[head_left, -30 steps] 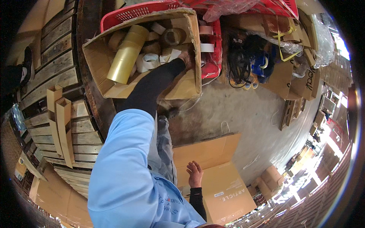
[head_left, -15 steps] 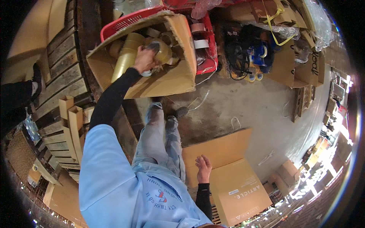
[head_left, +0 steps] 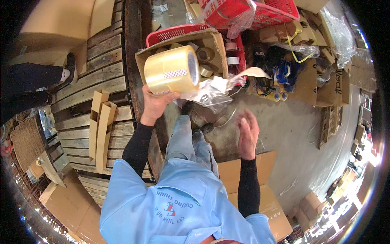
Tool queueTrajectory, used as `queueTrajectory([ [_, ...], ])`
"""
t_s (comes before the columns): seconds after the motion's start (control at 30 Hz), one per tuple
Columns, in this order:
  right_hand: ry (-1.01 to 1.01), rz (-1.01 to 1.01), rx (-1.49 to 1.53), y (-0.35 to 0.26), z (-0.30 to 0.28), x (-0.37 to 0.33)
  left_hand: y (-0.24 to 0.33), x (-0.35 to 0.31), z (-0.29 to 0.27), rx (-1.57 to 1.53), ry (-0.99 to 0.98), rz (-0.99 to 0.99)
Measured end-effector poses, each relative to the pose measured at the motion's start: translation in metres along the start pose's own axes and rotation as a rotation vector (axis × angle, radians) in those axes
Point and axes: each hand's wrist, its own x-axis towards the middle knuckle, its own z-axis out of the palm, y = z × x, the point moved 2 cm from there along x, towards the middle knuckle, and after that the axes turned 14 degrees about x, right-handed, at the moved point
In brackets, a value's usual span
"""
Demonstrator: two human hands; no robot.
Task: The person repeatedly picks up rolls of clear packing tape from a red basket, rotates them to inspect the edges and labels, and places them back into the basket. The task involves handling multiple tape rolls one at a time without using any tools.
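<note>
My left hand (head_left: 155, 105) grips a pack of clear yellowish packing tape rolls (head_left: 168, 72) from below, with the thumb near its right end. Torn clear plastic wrap (head_left: 211, 96) trails from that pack on the right. Behind the pack is an open cardboard box (head_left: 221, 49), partly hidden, with loose tape rolls (head_left: 206, 54) inside. My right hand (head_left: 248, 135) is raised to the right of the pack, apart from it, fingers stretched and somewhat blurred, holding nothing.
Red plastic baskets (head_left: 174, 34) stand around the box. A wooden pallet platform (head_left: 97, 59) lies left, bearing folded cardboard strips (head_left: 101, 132); another person's leg (head_left: 36, 77) shows there. A large cardboard box (head_left: 268, 211) lies low right. Blue tape dispenser (head_left: 281, 73) sits among clutter.
My left hand has come out of the cardboard box, bringing up the pack of tape rolls. My right hand has risen from beside the lower carton toward the pack. The view has shifted.
</note>
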Motion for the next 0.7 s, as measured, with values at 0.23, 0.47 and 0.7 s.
queueTrajectory([
  [0.23,-0.379,-0.224,0.216,-0.066,0.12,-0.013,0.074,-0.014,0.038,-0.199,0.006,0.066],
  [0.47,-0.227,-0.145,0.266,-0.06,0.145,-0.013,0.084,-0.05,0.041,-0.094,0.028,0.134],
  [0.7,-0.198,-0.468,0.179,-0.017,0.158,-0.045,0.044,-0.046,0.031,-0.15,0.373,0.001],
])
